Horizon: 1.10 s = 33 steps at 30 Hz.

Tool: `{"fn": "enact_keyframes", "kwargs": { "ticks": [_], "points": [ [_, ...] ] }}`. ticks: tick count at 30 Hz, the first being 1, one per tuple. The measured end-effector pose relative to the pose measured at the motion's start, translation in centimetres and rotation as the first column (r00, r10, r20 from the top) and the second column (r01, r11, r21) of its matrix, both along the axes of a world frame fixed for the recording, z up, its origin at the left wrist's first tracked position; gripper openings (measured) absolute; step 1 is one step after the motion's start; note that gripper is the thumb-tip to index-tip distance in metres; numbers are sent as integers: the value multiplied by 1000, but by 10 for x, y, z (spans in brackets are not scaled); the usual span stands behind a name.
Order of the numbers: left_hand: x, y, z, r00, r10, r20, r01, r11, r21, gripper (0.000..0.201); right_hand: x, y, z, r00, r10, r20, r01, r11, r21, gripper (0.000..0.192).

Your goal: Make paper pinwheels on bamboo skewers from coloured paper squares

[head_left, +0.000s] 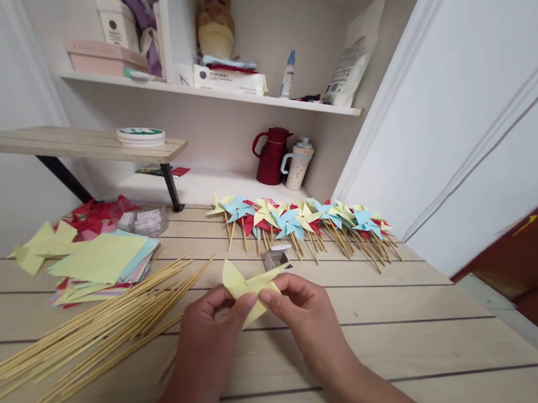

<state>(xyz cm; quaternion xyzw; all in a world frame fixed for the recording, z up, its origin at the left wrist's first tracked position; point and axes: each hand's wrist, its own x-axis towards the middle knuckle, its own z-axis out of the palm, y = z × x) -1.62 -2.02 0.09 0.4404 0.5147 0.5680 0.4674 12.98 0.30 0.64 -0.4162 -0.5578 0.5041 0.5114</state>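
A pale yellow paper pinwheel (pixel 236 282) is held over the table between both hands, its pointed blades standing up. My left hand (pixel 212 328) pinches its lower left side between thumb and fingers. On the right side, the thumb and fingertips of my right hand (pixel 305 315) press on the paper near its middle. Just behind my right hand stands a small open box (pixel 278 257); its contents are hard to make out. Thin wooden sticks (pixel 130 315) lie in a loose bundle left of my left hand.
Finished pinwheels on sticks (pixel 291 221) lie in a row at the back. At left are stacked paper squares (pixel 96 260), cut yellow paper (pixel 43 245) and a clear container (pixel 142 219). A raised wooden shelf (pixel 76 140), red jug (pixel 272 155) and cup (pixel 299 164) stand behind.
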Motion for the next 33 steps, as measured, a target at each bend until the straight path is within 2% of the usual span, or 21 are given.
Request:
{"fn": "enact_keyframes", "kwargs": {
  "ticks": [6,11,15,19,22,25,29,33],
  "points": [
    [-3,2,6,996,58,61,-52,994,-94,23,7,11,0,999,-50,7,50,999,-10,21],
    [-7,4,8,995,94,21,-91,990,-110,22,19,19,7,992,-100,71,99,995,5,24],
    [-13,10,1,995,97,6,-95,988,-118,26,29,25,14,966,-59,252,49,998,47,19],
    [-18,17,-6,988,138,65,-128,981,-144,32,41,27,18,842,-49,538,10,997,74,13],
    [-21,20,-7,984,153,95,-135,976,-171,31,52,25,11,751,-34,660,-16,997,70,10],
    [-22,22,-8,986,128,107,-108,979,-175,31,66,21,-3,706,-47,706,-10,997,77,12],
    [-21,22,-9,991,93,101,-75,982,-172,33,78,17,-21,757,-18,653,0,1000,27,11],
    [-18,20,-7,996,75,55,-64,982,-179,34,76,17,-28,790,-18,613,-16,999,49,10]
  ]
}}
